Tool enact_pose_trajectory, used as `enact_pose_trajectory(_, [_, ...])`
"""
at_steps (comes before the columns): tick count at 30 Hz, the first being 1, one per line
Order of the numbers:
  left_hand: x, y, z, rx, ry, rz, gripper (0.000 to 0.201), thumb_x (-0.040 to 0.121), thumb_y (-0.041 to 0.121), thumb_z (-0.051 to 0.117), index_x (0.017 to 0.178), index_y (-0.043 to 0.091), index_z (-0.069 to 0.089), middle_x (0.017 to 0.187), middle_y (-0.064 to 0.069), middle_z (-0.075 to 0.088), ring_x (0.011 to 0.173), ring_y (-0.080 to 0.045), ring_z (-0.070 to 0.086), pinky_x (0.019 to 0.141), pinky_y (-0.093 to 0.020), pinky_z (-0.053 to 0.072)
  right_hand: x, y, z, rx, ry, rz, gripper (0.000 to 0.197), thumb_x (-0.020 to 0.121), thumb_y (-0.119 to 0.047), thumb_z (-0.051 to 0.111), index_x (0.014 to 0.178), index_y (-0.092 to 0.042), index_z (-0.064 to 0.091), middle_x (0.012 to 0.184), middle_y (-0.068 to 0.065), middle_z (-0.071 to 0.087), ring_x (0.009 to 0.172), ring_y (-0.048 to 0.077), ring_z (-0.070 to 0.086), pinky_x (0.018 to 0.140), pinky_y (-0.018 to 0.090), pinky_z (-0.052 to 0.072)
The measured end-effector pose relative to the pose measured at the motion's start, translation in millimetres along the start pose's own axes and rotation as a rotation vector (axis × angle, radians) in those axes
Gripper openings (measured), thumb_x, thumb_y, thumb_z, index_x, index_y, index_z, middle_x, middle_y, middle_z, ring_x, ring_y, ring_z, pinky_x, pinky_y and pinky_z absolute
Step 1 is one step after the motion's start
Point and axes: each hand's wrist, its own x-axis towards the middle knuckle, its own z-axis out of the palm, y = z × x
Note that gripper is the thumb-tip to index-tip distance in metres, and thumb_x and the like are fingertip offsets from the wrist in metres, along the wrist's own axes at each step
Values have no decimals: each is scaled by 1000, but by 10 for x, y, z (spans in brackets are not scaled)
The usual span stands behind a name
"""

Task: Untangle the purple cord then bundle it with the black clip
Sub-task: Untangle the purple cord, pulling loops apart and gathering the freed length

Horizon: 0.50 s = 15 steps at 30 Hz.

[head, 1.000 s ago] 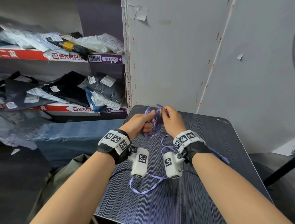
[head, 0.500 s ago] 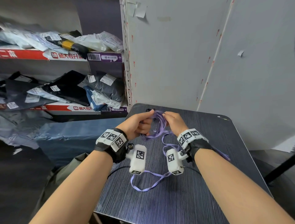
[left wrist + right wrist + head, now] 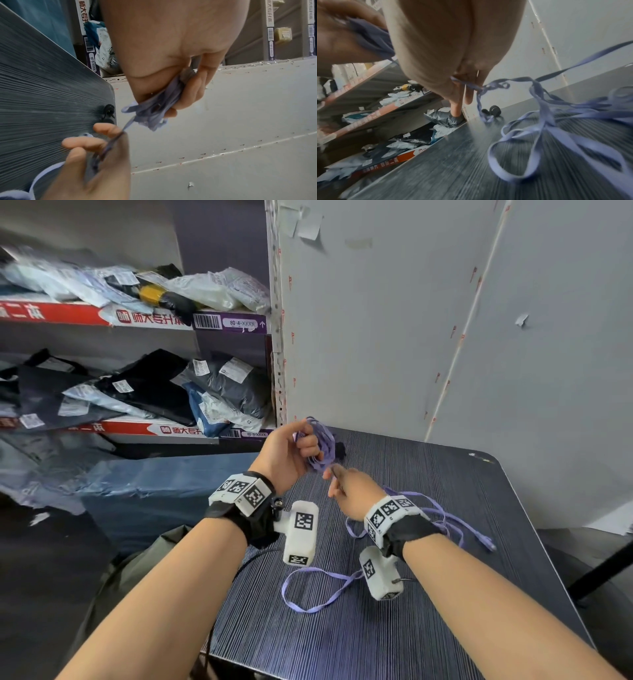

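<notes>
My left hand [image 3: 301, 446] is raised over the far left of the dark table [image 3: 394, 628] and grips a coiled bunch of the flat purple cord [image 3: 323, 445], seen between its fingers in the left wrist view [image 3: 159, 112]. Just below it my right hand [image 3: 346, 486] pinches a strand of the cord [image 3: 126, 125] leading out of the bunch. Loose cord [image 3: 544, 121] trails over the table to the right and loops toward me [image 3: 315, 587]. The black clip [image 3: 494, 110] lies near the table's far left corner, partly behind the bunch [image 3: 340, 449].
Shelves [image 3: 137, 320] stacked with bagged parcels stand to the left beyond the table. A grey panel wall [image 3: 445, 320] rises right behind the table. A blue-covered bundle [image 3: 154, 484] sits on the floor at the left edge.
The hands have parted: my left hand lifted the coiled bunch up and left, while my right hand drew a strand down and toward me. More loose cord now lies to the right.
</notes>
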Motion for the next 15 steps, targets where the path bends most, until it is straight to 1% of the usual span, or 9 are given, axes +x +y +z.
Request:
enact_pose_trajectory(2, [19, 33, -5, -86, 23, 37, 23, 91, 11, 39, 68, 17, 36, 50, 6, 32, 43, -9, 31, 60, -21, 26, -5, 85, 23, -57, 17, -12, 24, 88, -6, 43, 104, -22, 51, 86, -7, 60, 86, 15, 59, 91, 35, 47])
enact_pose_trajectory(3, [39, 48, -12, -111, 42, 55, 25, 91, 8, 36, 68, 17, 33, 51, 5, 32, 44, -10, 31, 58, -20, 26, 0, 128, 33, -115, 23, -13, 22, 90, -7, 42, 101, -23, 53, 86, -8, 61, 89, 15, 57, 104, 37, 38])
enact_pose_trajectory(4, [56, 60, -21, -123, 60, 75, 26, 91, 5, 33, 69, 17, 32, 51, 5, 33, 43, -10, 32, 58, -20, 27, -8, 152, 41, -181, 32, -7, 21, 92, -10, 41, 99, -24, 54, 84, -9, 61, 94, 15, 55, 114, 41, 22])
enact_pose_trajectory(5, [61, 67, -20, -130, 72, 95, 26, 92, 4, 31, 69, 17, 32, 52, 5, 33, 44, -10, 32, 59, -20, 28, -13, 165, 45, -223, 52, -9, 20, 94, -14, 40, 98, -26, 55, 84, -11, 60, 99, 15, 52, 115, 45, 8])
enact_pose_trajectory(7, [52, 65, -14, -138, 96, 130, 28, 94, 4, 28, 70, 17, 32, 53, 4, 34, 45, -10, 33, 57, -19, 30, -21, 171, 27, -222, 91, 13, 19, 97, -21, 39, 101, -29, 56, 81, -16, 55, 107, 16, 49, 114, 48, -1])
enact_pose_trajectory(10, [12, 54, 12, -98, 106, 170, 31, 97, 6, 27, 69, 16, 33, 51, 4, 39, 44, -10, 38, 53, -22, 38, -21, 186, -27, -156, 94, 71, 25, 99, -21, 38, 111, -33, 55, 92, -12, 59, 109, 17, 51, 113, 51, 2])
enact_pose_trajectory(12, [30, 45, 38, -19, 134, 196, 31, 97, 6, 27, 68, 15, 33, 48, 4, 42, 43, -11, 42, 56, -26, 36, -36, 173, -68, -203, 69, 29, 36, 96, -11, 41, 122, -32, 50, 101, -2, 58, 107, 22, 52, 109, 47, 18])
enact_pose_trajectory(13, [49, 37, 54, 50, 151, 213, 32, 98, 6, 27, 67, 14, 33, 46, 4, 43, 41, -11, 44, 57, -28, 33, -31, 145, -66, -234, 79, -12, 41, 94, -7, 42, 128, -29, 47, 103, 2, 55, 104, 25, 51, 98, 41, 30])
enact_pose_trajectory(15, [85, 18, 68, 241, 195, 270, 34, 98, 4, 28, 66, 13, 35, 46, 4, 47, 41, -9, 48, 57, -28, 33, -14, 45, -99, -223, 148, -47, 32, 96, -16, 43, 128, -18, 45, 101, 5, 46, 95, 26, 48, 75, 31, 35])
